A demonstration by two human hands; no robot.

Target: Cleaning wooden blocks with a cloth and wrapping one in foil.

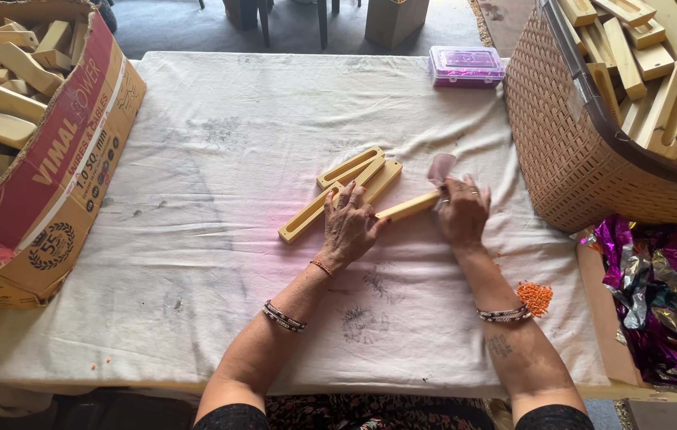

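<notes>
A: Left hand (349, 225) lies flat, fingers spread, pressing down on a wood stick (407, 209) on the table (195, 263). It pins the stick rather than gripping it.

B: Right hand (461, 213)?

A: Closed around the stick's right end, with a pale pink scrap (440, 168) poking out above the fingers. Could be cloth or sandpaper, the view's too soft to say.

B: Risks?

A: 1: the stick is held by palm pressure only. If the cloth under it slides, the stick could twist out. 2: 2 slotted pieces (344, 189) sit touching the left fingers, so a push that way could shove them off line. 3: the scrap is loose at the top and might slip from the pinch.

B: Anything near the edge?

A: Orange bead pile (535, 296) just beside the right wrist. A forearm sweep could scatter it. Basket (585, 151) and carton (52, 183) are well apart, as is the purple box (466, 65).
</notes>
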